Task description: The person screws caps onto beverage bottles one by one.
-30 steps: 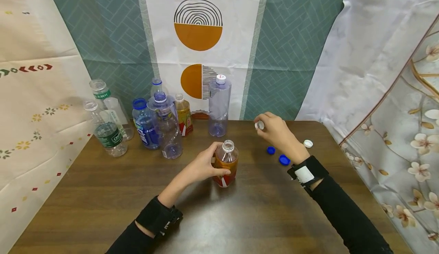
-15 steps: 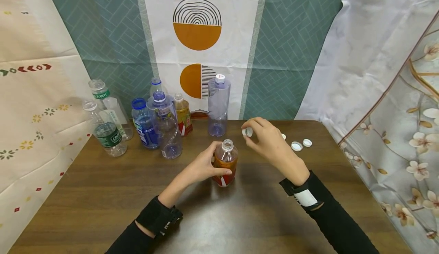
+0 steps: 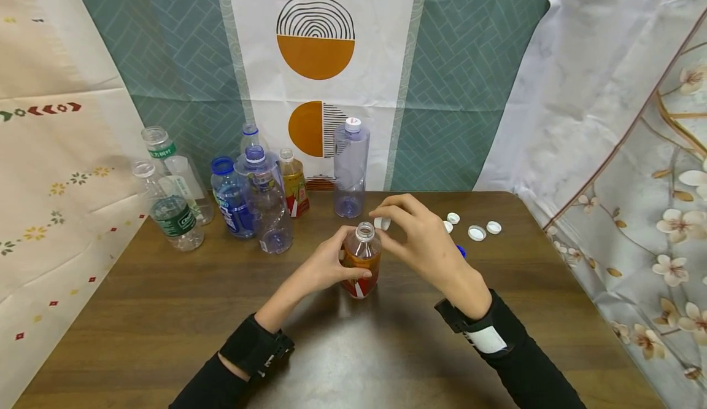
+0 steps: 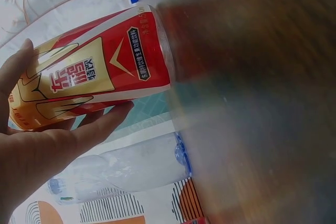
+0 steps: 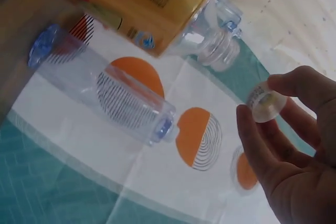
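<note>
My left hand [image 3: 323, 266] grips an uncapped plastic drink bottle [image 3: 366, 269] by its side. It stands upright on the table and has a red and gold label, which shows large in the left wrist view, where the bottle [image 4: 84, 72] lies between thumb and fingers. Just right of its bare mouth, my right hand [image 3: 428, 246] pinches a small white bottle cap [image 3: 382, 223] between thumb and fingers. In the right wrist view the cap [image 5: 266, 102] is tipped, its hollow side partly showing, and a gap separates it from the bottle's threaded neck [image 5: 219, 51].
Behind the held bottle stands a tall clear bottle [image 3: 350, 169] with a white cap. Several uncapped bottles cluster at the back left, including a blue-labelled one [image 3: 234, 206] and a green-labelled one [image 3: 175, 217]. Loose white caps [image 3: 477, 233] and a partly hidden blue cap [image 3: 461, 251] lie at right.
My right hand has moved left with the white cap, from above the loose caps to beside the bottle's mouth, uncovering white caps on the table. The left hand and bottle stay put.
</note>
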A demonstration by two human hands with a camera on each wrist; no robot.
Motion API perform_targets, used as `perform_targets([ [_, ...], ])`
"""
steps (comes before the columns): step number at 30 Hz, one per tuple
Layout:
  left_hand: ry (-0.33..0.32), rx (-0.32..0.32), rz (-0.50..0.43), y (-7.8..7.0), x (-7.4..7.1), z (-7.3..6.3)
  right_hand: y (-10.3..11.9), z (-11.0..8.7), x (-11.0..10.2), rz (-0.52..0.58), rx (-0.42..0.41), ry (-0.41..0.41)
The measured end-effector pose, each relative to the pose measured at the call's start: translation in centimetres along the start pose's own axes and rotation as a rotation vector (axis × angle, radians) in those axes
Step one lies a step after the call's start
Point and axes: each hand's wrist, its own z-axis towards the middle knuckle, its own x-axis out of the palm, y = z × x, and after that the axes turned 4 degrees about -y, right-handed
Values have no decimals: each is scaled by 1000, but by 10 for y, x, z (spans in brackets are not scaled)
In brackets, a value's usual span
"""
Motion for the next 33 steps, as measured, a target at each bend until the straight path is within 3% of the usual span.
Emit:
perform_targets([
  [11, 9, 21, -1, 0, 0, 0, -7, -7, 25, 177, 66, -144],
  [19, 8, 10, -16, 0, 0, -1, -13, -12, 41, 189, 88, -113],
  [33, 15, -6, -26, 2, -1, -1, -16, -17, 50, 202, 112, -111],
])
